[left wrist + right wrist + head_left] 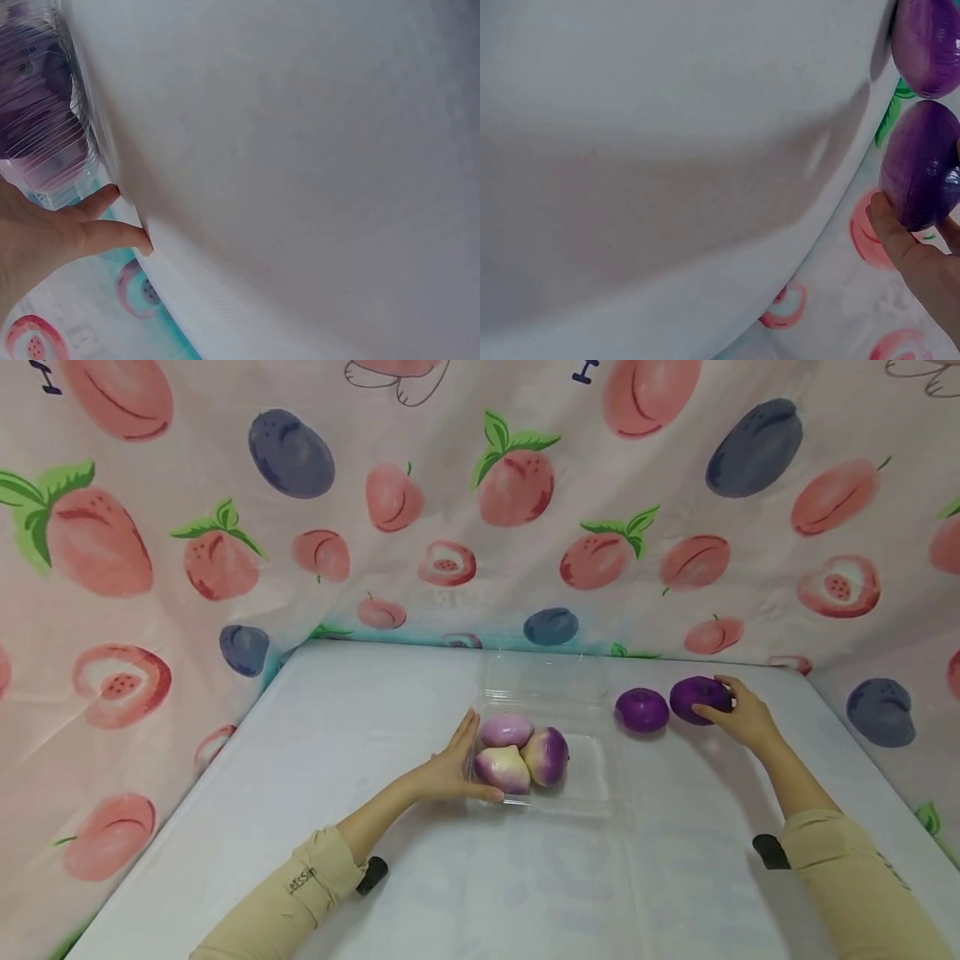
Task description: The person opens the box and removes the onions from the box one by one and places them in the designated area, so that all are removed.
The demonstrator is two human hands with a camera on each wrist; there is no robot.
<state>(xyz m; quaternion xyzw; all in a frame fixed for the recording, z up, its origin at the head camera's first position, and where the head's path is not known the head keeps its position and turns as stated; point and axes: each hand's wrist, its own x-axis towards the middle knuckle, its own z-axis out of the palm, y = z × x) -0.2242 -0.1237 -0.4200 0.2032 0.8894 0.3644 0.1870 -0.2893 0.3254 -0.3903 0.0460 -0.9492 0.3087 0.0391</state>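
Observation:
My right hand (pixel 742 714) holds a dark purple onion (pixel 697 699) at the right, thumb on its near side and fingers behind. Just left of it a second purple onion (pixel 642 710) rests on the table. My left hand (pixel 450 768) touches the left side of a clear plastic box (pixel 588 764), with its thumb along the near rim and its fingers spread and straight. In the box's left half sit a white-and-purple turnip (pixel 504 770), another turnip (pixel 549 756) and a pale lilac rounded vegetable (pixel 506 730). The held onion's far side is hidden in the right wrist view.
The box's transparent lid (pixel 540 677) lies folded back toward the rear of the white table (pixel 375 710). A fruit-printed cloth (pixel 450 485) hangs behind and along both sides. Dark devices show at both wrists.

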